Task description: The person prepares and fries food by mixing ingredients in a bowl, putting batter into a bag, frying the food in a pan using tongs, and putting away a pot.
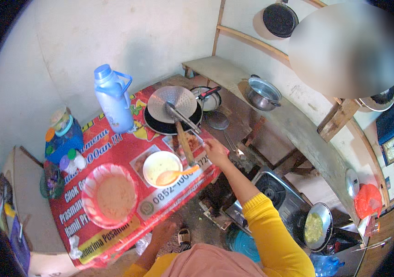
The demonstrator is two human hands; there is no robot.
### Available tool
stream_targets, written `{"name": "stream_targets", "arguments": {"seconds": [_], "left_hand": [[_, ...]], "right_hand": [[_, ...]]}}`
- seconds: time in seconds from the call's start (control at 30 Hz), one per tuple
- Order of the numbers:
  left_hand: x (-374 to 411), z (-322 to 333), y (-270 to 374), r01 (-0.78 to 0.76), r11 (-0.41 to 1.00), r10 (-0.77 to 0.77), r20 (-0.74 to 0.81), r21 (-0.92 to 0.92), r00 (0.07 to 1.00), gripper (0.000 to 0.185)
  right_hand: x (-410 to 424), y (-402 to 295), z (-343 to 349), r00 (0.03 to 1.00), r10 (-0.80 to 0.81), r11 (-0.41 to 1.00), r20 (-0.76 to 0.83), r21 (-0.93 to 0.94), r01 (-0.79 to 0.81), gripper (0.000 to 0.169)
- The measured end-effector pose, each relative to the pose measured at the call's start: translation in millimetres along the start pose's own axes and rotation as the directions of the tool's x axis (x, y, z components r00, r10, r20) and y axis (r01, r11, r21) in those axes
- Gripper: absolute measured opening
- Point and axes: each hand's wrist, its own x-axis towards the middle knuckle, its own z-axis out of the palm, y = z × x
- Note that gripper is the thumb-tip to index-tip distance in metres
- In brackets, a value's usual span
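Note:
My right hand (216,151) is at the table's right edge, just beside the ends of metal tongs (185,118); I cannot tell whether it touches them. The tongs lie across a perforated skimmer (157,104), whose wooden handle (184,142) points toward me. Beneath the skimmer sits a black pan (152,125). In front of it stands a white bowl (148,162) of pale mixture with an orange spoon (172,175) in it. A pink-and-white basin (91,204) holds a brownish-orange liquid. My left hand (164,231), blurred, hangs low by the table's front edge, its fingers unclear.
A blue thermos jug (114,104) and several jars (74,161) stand on the red printed table cover (107,145). At right are a gas stove (269,188), a wok with yellowish food (314,226) and a blue basin (243,246). A lidded pot (262,93) rests on a ledge (300,114).

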Motion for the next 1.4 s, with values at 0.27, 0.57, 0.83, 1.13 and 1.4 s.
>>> {"name": "stream_targets", "arguments": {"seconds": [0.27,0.57,0.83,1.13,1.4], "left_hand": [[-18,12,-80,0.192,0.844,-0.197,0.044,-0.501,0.979,0.026],[-7,5,-89,0.242,0.897,-0.225,0.09,-0.37,0.97,0.024],[0,41,-89,-0.07,0.997,0.073,0.094,-0.034,0.993,0.022],[-28,168,-192,0.606,0.394,-0.427,0.446,-0.691,0.786,0.014],[-53,263,-208,0.779,0.178,-0.203,0.753,-0.601,0.626,0.011]], "right_hand": [[106,-15,78,0.966,0.227,0.909,0.127,-0.383,-0.163,0.037],[92,7,80,0.984,0.18,0.975,-0.005,-0.132,-0.179,0.047],[-111,-7,-70,0.887,0.451,0.833,-0.095,0.401,-0.38,0.036],[-434,55,-239,0.443,0.743,0.641,-0.503,0.343,-0.687,0.029],[-630,99,-377,0.198,0.68,0.499,-0.706,0.248,-0.83,0.038]]}}
